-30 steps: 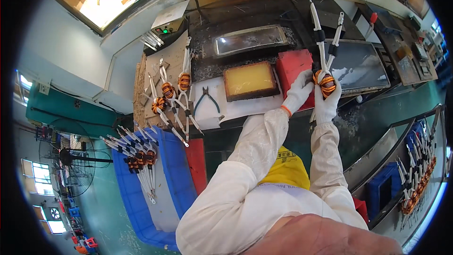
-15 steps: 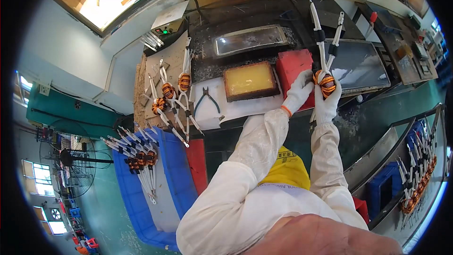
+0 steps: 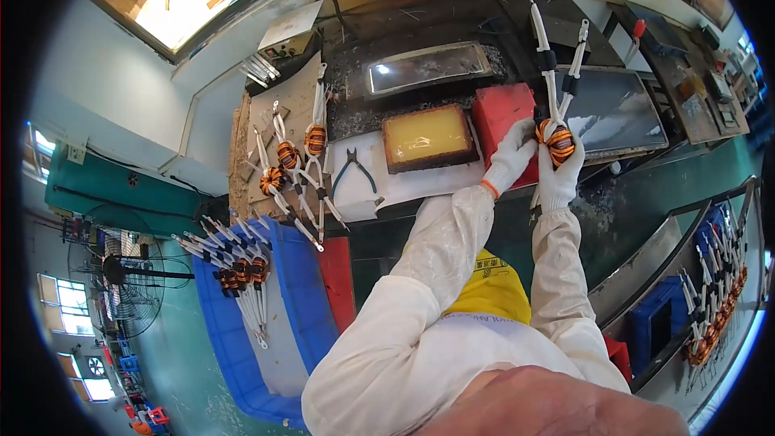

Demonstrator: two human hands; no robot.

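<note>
At the right of the bench, my gloved right hand point(image 3: 559, 182) is closed around a ring-shaped wire coil point(image 3: 555, 143) with orange and dark windings. Two white-sleeved leads point(image 3: 546, 56) with metal ends rise from it, pointing away from me. My gloved left hand point(image 3: 512, 155) reaches in from the left, its fingers bent against the coil's left side; what exactly the fingertips pinch is hard to make out. Just behind and left of the hands stands a red box point(image 3: 502, 109). Other coils point(image 3: 288, 154) with white leads lie on a board at the left.
A dark-framed tray of yellow material point(image 3: 428, 140) sits mid-bench, with pliers point(image 3: 353, 173) to its left. Behind it is a rectangular pan with a shiny surface point(image 3: 428, 69). A blue bin point(image 3: 311, 307) holds several coils at lower left. A dark flat panel point(image 3: 613, 113) lies right.
The green light on the control box at the back left no longer shows lit. Both hands and the coil stay in nearly the same place.
</note>
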